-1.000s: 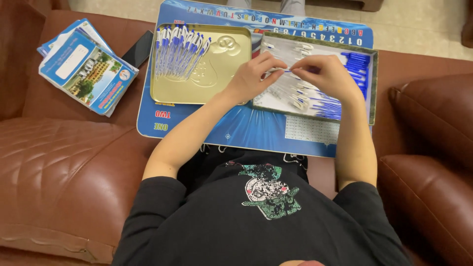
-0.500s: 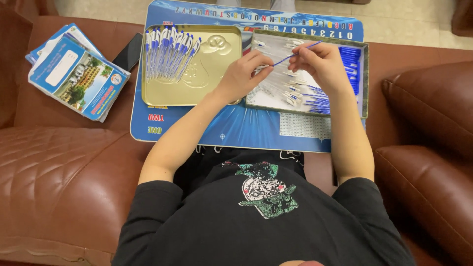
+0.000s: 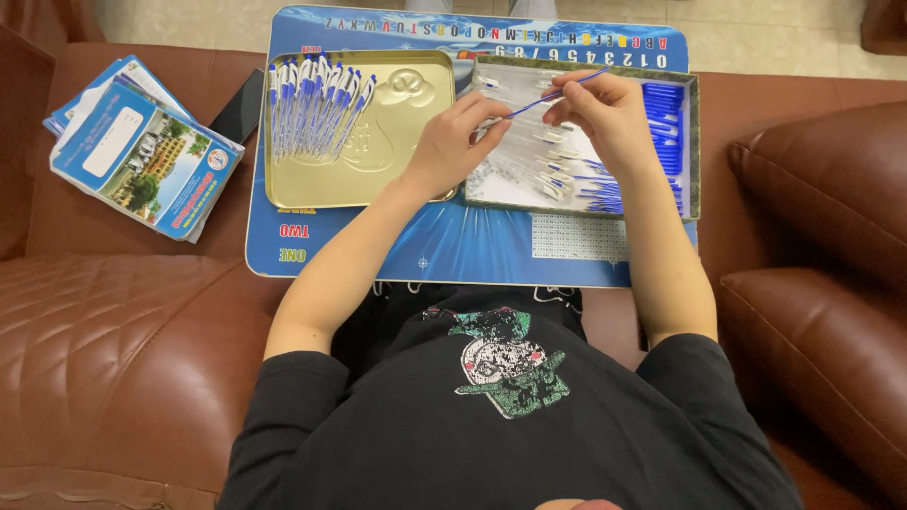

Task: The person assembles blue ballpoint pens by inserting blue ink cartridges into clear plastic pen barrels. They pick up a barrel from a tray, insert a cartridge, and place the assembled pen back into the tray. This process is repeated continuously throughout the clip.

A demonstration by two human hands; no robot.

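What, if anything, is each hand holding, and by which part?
Both hands share one thin blue pen refill. The right hand pinches it near its upper end, the left hand meets its lower end with the fingertips. It hangs over the open box.

Pen parts [image 3: 553,170] too small, blurred

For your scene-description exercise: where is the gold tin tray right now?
In the head view, the gold tin tray lies left of centre on the blue board, pens in it, beside the left hand.

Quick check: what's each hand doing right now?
Left hand: closed on one end of the blue refill.
Right hand: pinching the same refill.
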